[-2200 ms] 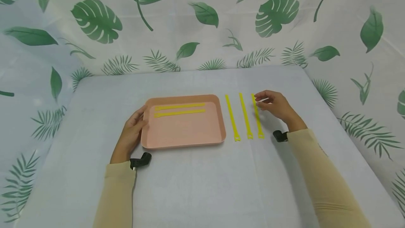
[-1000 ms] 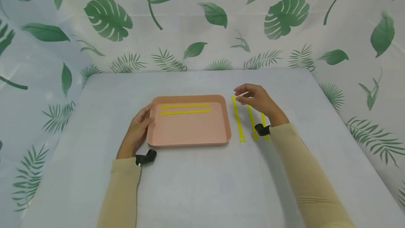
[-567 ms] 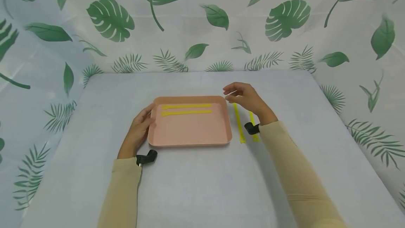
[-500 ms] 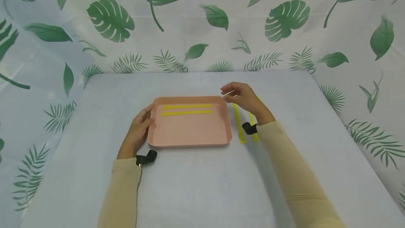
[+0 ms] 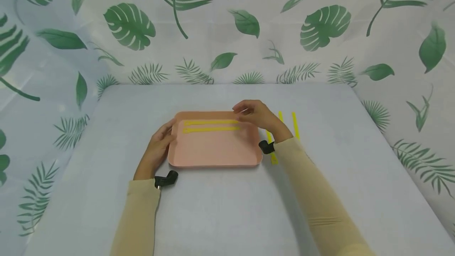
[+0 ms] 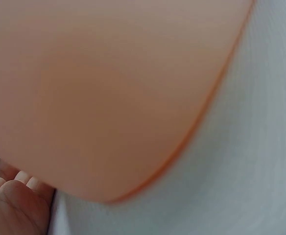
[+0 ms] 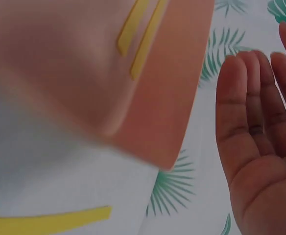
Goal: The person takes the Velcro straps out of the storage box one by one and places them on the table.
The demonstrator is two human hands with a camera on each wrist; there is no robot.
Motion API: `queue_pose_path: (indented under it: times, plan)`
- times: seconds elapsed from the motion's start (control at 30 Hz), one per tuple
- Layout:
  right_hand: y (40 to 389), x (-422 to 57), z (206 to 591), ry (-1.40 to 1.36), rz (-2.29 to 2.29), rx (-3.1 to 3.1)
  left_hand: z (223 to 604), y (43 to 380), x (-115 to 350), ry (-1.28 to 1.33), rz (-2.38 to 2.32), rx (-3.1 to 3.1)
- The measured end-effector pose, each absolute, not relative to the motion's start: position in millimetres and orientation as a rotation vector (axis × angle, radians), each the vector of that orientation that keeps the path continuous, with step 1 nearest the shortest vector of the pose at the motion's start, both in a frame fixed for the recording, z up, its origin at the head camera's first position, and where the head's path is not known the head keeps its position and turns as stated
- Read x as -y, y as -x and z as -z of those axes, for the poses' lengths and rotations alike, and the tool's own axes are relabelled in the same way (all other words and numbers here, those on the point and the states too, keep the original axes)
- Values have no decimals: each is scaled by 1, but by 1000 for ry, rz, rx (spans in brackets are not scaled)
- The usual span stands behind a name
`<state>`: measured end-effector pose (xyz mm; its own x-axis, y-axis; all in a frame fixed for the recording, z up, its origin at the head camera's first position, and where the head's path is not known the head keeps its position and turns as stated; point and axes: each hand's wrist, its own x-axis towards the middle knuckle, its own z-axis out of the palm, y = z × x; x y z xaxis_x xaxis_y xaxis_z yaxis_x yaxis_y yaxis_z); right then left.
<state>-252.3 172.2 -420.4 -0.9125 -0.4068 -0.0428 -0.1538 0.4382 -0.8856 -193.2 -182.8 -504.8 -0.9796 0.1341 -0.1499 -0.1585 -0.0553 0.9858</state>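
Note:
A pink rectangular tray [image 5: 213,149] lies on the white table, and my left hand [image 5: 154,149] holds its left edge between thumb and fingers. Inside, near the far wall, two yellow cable ties, one farther [image 5: 209,122] and one nearer [image 5: 209,129], lie side by side. My right hand [image 5: 257,113] hovers over the tray's far right part with loosely bent fingers and nothing in them; the right wrist view shows its bare palm and fingers. To the right of the tray lie three more yellow cable ties [image 5: 274,159], partly hidden behind the right wrist and sleeve.
The table is covered with a white cloth [image 5: 213,208]. Behind and on both sides hangs a white curtain [image 5: 209,31] printed with green leaves. Each wrist carries a small black camera, such as the left one [image 5: 167,179].
My right hand has moved left, from beside the rightmost cable tie, across the others, to above the tray. The left hand keeps its hold; the cable ties have stayed where they were.

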Motion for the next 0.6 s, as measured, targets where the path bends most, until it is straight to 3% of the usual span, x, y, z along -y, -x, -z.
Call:
queue_pose_path:
  times: [0.6]
  plan:
    - [261,-131,437,476,1347,-2388,506,195,185,6,-2161,-2012]
